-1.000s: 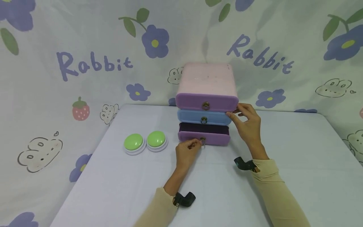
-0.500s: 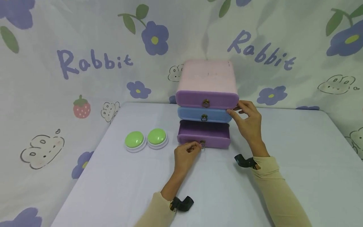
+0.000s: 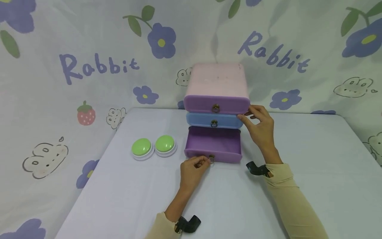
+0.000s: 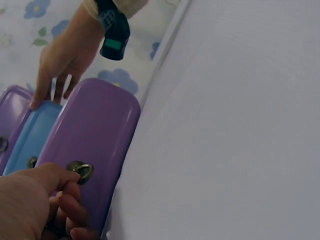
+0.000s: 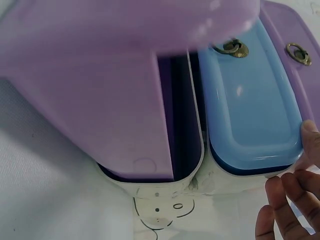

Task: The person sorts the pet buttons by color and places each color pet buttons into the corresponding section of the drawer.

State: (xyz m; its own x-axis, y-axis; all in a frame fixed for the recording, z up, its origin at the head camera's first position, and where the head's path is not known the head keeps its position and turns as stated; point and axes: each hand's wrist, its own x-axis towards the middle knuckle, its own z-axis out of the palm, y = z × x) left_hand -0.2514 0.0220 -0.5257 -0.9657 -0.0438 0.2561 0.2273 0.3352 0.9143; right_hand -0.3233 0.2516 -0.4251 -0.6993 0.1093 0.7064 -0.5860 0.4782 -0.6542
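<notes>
A small chest of drawers (image 3: 218, 79) stands at the back of the table, with a pink top, a purple top drawer front (image 3: 206, 104) and a blue middle drawer front (image 3: 197, 119). Its purple bottom drawer (image 3: 221, 156) is pulled well out, and I see nothing inside. My left hand (image 3: 192, 171) pinches that drawer's brass ring pull (image 4: 82, 171) between thumb and finger. My right hand (image 3: 262, 127) grips the chest's right side; its thumb (image 5: 310, 142) lies between the upper two fronts, and its fingers bend along the side, their contact partly hidden.
Two green push buttons with white bases, a left one (image 3: 141, 147) and a right one (image 3: 165, 144), sit side by side left of the chest. White cloth covers the table (image 3: 322, 159). A printed curtain (image 3: 113, 33) hangs close behind.
My left hand has drawn the bottom drawer toward me, from slightly out to well out, showing its purple inside. The right hand has kept its place on the chest's side.
</notes>
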